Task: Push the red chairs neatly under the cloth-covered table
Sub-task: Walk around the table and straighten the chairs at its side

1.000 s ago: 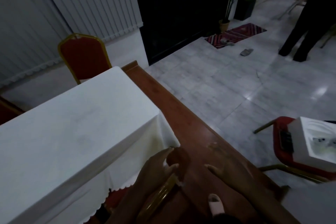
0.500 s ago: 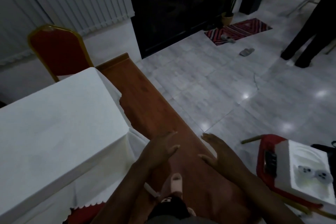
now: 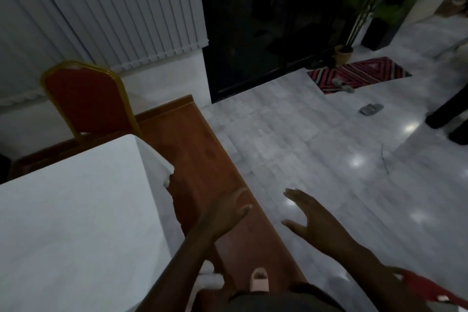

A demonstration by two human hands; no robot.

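Observation:
The table under its white cloth (image 3: 76, 210) fills the lower left. Behind its far end stands a red chair (image 3: 88, 101) with a gold frame, its back upright and its seat hidden by the table. My left hand (image 3: 222, 213) hovers open over the brown wooden platform, just right of the cloth's hanging edge. Farther right, my right hand (image 3: 309, 220) is open above the tiled floor, fingers spread, holding nothing. A strip of a second red chair (image 3: 420, 286) shows at the bottom right edge.
A brown wooden platform (image 3: 202, 159) runs beside the table toward a dark glass door (image 3: 266, 20). A striped mat (image 3: 359, 75), loose sandals (image 3: 371, 109), a potted plant (image 3: 354, 33) and another person's dark legs (image 3: 450, 114) are on the tiled floor. My foot (image 3: 258, 280) is at the bottom.
My left hand has let go of the gold chair back it held a second ago. Both hands have lifted open. The view has swung left, so the chair with the white box slid out of sight.

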